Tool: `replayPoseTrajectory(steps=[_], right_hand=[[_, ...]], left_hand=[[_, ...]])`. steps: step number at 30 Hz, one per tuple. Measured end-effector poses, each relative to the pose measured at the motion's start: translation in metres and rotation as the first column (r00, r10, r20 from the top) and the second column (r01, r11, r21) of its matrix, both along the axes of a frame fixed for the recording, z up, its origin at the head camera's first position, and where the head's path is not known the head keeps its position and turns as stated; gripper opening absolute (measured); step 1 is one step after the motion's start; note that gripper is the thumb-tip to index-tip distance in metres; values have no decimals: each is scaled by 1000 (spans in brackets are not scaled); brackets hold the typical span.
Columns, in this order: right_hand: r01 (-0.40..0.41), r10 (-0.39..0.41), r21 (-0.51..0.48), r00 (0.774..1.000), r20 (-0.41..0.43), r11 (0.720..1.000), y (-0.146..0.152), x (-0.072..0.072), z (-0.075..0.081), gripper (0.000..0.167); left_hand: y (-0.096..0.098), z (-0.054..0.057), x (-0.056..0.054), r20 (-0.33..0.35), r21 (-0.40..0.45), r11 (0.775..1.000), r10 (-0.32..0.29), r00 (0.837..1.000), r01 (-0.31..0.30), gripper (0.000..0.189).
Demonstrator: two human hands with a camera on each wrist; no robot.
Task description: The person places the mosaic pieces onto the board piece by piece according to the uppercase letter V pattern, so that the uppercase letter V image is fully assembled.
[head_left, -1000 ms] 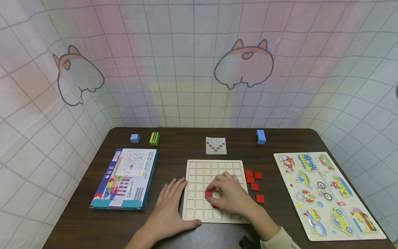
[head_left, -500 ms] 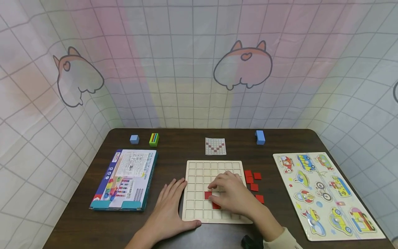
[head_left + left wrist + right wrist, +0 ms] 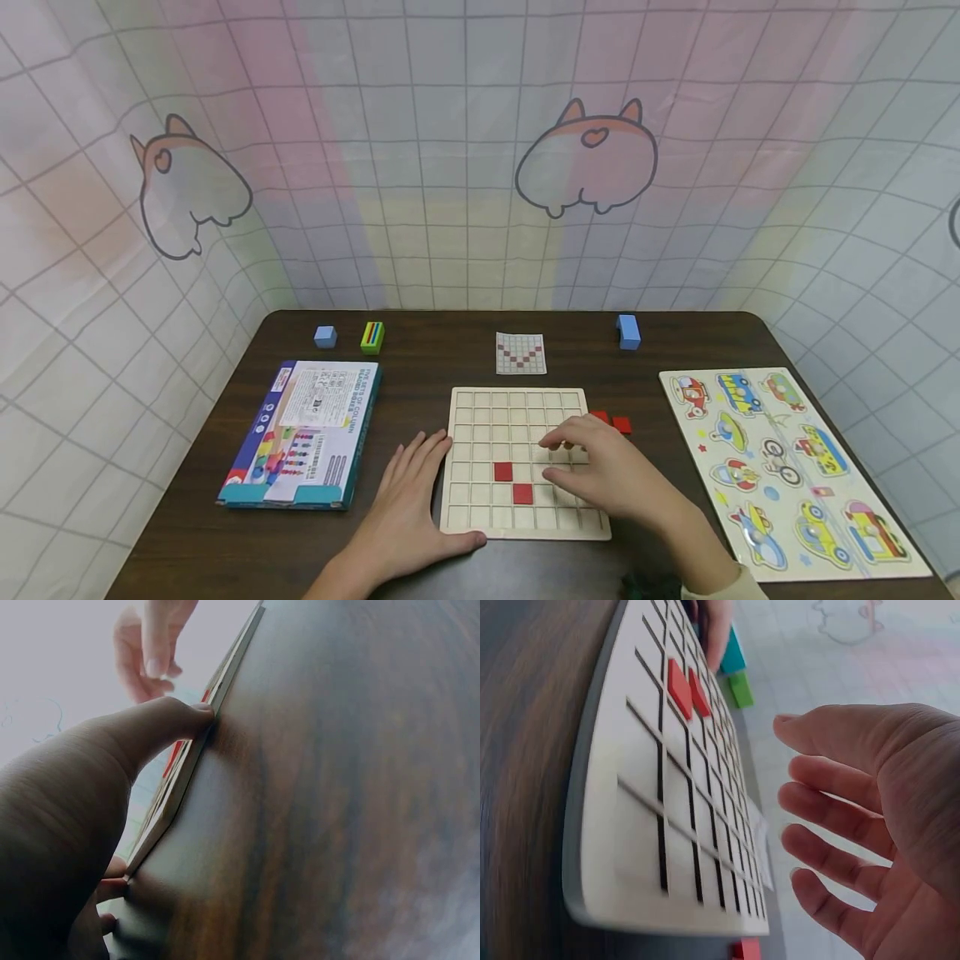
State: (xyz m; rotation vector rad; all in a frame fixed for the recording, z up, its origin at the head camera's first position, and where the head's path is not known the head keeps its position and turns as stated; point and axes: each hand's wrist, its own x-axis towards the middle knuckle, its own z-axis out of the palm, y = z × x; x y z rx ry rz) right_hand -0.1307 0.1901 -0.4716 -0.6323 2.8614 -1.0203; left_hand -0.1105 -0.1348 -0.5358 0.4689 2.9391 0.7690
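My left hand [image 3: 405, 512] lies at the left side of a wooden grid board [image 3: 472, 518], fingertips touching its left edge. Its thumb [image 3: 176, 716] rests against the board's front edge in the left wrist view. Two red square tiles, one [image 3: 503, 472] and another [image 3: 522, 494], sit in diagonally neighbouring cells. Over the board's right part hovers my right hand [image 3: 611, 471], fingers loosely bent and holding nothing; the right wrist view shows its fingertips [image 3: 799, 840] apart. Loose red tiles [image 3: 622, 425] lie right of the board, partly hidden behind that hand.
Behind the board lies a small pattern card [image 3: 521, 353]. A boxed set [image 3: 307, 433] is at left, a vehicle puzzle board [image 3: 787, 475] at right. Along the back stand a light blue block [image 3: 325, 337], a green striped block [image 3: 372, 337] and a blue block [image 3: 628, 332].
My right hand has drawn back rightward from the red tiles on the board, uncovering both, and now covers some of the loose tiles. My left hand has stayed in place.
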Motion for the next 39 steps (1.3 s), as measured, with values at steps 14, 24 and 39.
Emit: replayPoseTrajectory(steps=[14,24,39], right_hand=[[112,-107,52,990,-96,992,56,12,-6,30],[131,-124,98,990,-73,987,81,21,-13,29],[135,-135,110,991,-7,985,91,25,-19,35]], left_hand=[[1,0,0,-5,2,1000,-3,1000,3,138],[1,1,0,6,-7,1000,1,1000,-1,137],[1,0,0,15,-11,1000,3,1000,-3,138]])
